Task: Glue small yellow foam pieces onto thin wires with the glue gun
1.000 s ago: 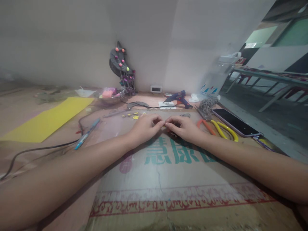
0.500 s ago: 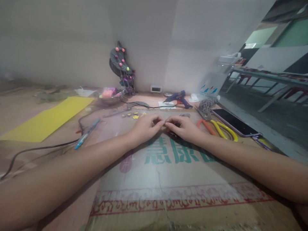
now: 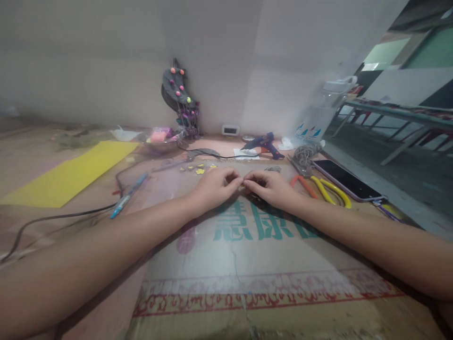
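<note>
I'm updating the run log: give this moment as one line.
left hand: pinched; right hand: pinched, close beside left; held: cannot tell; beyond: yellow flower piece, glue gun

left hand (image 3: 214,187) | right hand (image 3: 269,186) | fingertips together | yellow flower (image 3: 200,172) nearby

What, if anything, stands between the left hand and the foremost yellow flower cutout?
Nothing visible: the yellow flower cutout lies just beyond the left hand, on the cardboard. Anything pinched where that hand meets the right hand is too small to identify.
</note>
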### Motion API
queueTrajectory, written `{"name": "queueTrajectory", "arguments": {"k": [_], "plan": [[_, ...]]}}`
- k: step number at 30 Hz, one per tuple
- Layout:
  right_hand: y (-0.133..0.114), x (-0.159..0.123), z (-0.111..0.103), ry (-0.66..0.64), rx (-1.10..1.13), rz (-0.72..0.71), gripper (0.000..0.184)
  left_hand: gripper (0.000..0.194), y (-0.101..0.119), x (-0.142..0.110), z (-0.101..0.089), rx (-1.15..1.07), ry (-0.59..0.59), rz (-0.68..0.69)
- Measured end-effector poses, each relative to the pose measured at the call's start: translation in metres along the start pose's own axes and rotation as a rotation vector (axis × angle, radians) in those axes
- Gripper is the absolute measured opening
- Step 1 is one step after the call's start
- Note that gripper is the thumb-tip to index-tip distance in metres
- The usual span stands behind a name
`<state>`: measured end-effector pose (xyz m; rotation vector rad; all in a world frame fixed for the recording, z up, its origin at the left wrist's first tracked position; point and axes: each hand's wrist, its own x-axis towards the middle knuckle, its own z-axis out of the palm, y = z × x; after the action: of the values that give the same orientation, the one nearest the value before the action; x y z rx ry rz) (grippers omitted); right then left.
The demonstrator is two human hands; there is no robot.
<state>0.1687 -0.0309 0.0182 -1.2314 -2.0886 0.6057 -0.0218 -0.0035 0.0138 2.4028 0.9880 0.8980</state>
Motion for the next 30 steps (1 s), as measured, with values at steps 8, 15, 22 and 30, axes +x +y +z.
{"name": "queueTrajectory", "arguments": {"k": [8,15,22,30], "plan": [[-0.0008,-0.0012,0.0004,-0.012,0.044,0.029,0.025,0.023,0.0013,-0.0002,0.0003,-0.005,-0.015,-0.006],[-0.0004,-0.0008,0.0001,-0.02,0.037,0.02,0.026,0.023,-0.0007,0.0003,0.0,0.014,-0.014,0.016],[0.0032,0.0,0.0,-0.001,-0.021,-0.01,0.025,0.029,-0.001,0.0,0.0003,-0.011,-0.028,0.009],[0.0011,-0.0011,0.0007,0.021,0.047,0.029,0.024,0.035,0.0001,0.0014,-0.0013,-0.016,0.022,0.015]]}}
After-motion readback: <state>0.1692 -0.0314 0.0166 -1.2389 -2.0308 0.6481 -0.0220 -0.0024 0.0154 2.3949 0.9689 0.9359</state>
